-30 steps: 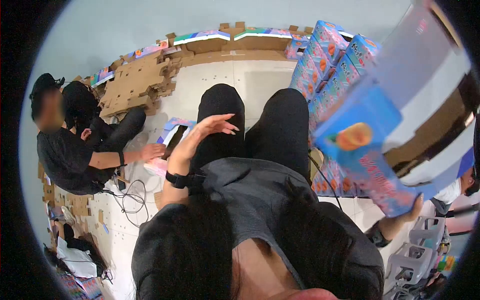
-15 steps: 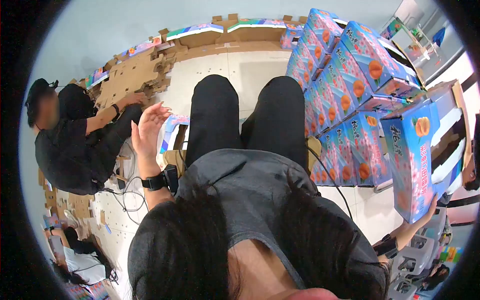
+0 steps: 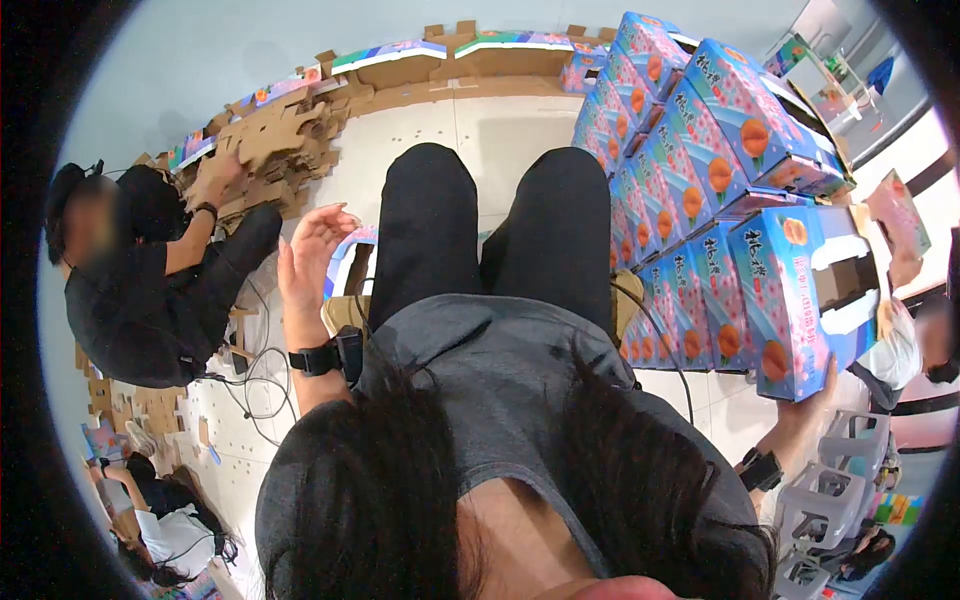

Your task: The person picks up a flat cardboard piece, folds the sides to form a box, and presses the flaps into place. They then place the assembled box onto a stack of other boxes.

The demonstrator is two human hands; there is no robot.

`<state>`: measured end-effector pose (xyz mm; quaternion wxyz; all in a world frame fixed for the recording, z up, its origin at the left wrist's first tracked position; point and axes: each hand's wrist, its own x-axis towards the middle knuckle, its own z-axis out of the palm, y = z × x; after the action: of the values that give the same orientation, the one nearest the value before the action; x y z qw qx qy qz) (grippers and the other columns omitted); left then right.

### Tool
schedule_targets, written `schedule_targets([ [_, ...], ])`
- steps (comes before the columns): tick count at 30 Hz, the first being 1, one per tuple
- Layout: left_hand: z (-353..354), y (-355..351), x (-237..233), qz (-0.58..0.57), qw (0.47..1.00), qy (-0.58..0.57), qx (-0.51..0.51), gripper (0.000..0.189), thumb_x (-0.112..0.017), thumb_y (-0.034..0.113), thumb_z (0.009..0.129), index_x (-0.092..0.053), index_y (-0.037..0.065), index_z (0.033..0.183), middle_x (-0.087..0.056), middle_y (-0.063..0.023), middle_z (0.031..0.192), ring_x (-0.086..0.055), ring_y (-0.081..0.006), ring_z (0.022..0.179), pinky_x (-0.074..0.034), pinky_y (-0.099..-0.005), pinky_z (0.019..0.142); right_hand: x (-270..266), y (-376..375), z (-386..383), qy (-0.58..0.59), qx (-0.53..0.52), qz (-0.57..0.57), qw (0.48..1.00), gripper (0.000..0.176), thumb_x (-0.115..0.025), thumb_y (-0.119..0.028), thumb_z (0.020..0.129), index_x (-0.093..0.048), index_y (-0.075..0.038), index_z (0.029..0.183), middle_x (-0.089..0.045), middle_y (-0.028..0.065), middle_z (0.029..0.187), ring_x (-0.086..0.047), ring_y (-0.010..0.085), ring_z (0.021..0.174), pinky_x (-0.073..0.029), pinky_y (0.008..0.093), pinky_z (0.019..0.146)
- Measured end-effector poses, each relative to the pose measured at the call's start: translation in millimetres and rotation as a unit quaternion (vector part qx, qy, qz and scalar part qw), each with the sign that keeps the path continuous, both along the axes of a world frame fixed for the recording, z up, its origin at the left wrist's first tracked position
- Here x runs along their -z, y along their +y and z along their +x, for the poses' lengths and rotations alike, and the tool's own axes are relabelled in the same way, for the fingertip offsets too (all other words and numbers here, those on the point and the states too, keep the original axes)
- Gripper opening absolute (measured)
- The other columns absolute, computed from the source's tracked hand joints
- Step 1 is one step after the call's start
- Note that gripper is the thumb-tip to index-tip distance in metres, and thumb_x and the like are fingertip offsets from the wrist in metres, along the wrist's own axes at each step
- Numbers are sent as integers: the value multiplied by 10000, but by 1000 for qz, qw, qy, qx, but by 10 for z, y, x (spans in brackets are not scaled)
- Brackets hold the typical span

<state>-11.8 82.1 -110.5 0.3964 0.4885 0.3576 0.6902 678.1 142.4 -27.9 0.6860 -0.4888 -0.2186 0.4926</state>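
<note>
My right hand (image 3: 808,408) grips the near lower edge of a blue and pink gift box (image 3: 782,300) printed with peaches; the box's top has an opening with white flaps. That box stands against the end of the lower row of matching boxes (image 3: 718,285), seemingly touching it. Most of my right fingers are hidden behind the box. To the left of my knees, my left hand (image 3: 308,255) is raised with nothing in it, its fingers loosely curved and apart. Beyond it, beside my leg, is another printed box (image 3: 350,262), partly hidden.
Tall stacks of printed boxes (image 3: 650,150) rise on the right. A seated person in black (image 3: 140,290) handles cardboard sheets (image 3: 270,145) on the left. Cables (image 3: 250,385) trail over the floor. Grey stools (image 3: 835,490) and more people are at the lower right.
My right hand has brought the gift box leftward against the row of boxes, and it is more upright. My left hand has shifted slightly. The person in black has moved their arm over the cardboard.
</note>
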Motion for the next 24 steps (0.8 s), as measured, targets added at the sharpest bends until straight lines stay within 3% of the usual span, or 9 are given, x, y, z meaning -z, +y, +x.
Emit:
schedule_targets([
  [8,40,-19,0,-13,1000,-22,9,930,-255,743,905,-473,-73,1293,-576,-177,1150,-534,-283,1120,-354,-409,1046,233,220,144,47,-10,18,999,565,-535,-423,939,-499,-28,1343,-576,117,1325,-559,286,1202,-429,448,1039],
  [12,60,1,6,-11,999,-25,17,900,-273,725,914,-480,-70,1283,-582,-171,1129,-538,-282,1110,-359,-400,1034,313,366,263,-1,29,8,1000,585,-480,-443,942,-473,-45,1369,-546,127,1358,-533,305,1229,-413,472,1048],
  [18,78,1,-25,-46,998,41,-12,813,-312,664,937,-493,-54,1271,-591,-156,1095,-545,-267,1096,-366,-395,1027,373,458,325,17,53,30,998,503,-543,-374,947,-524,-26,1309,-591,119,1303,-570,278,1187,-447,445,1015],
  [24,67,-29,-27,-53,998,25,1,769,-358,636,941,-519,-41,1268,-603,-140,1092,-563,-233,1080,-388,-370,1008,386,514,236,23,85,43,995,478,-560,-337,944,-533,-14,1295,-599,114,1293,-585,266,1158,-438,430,1015],
])
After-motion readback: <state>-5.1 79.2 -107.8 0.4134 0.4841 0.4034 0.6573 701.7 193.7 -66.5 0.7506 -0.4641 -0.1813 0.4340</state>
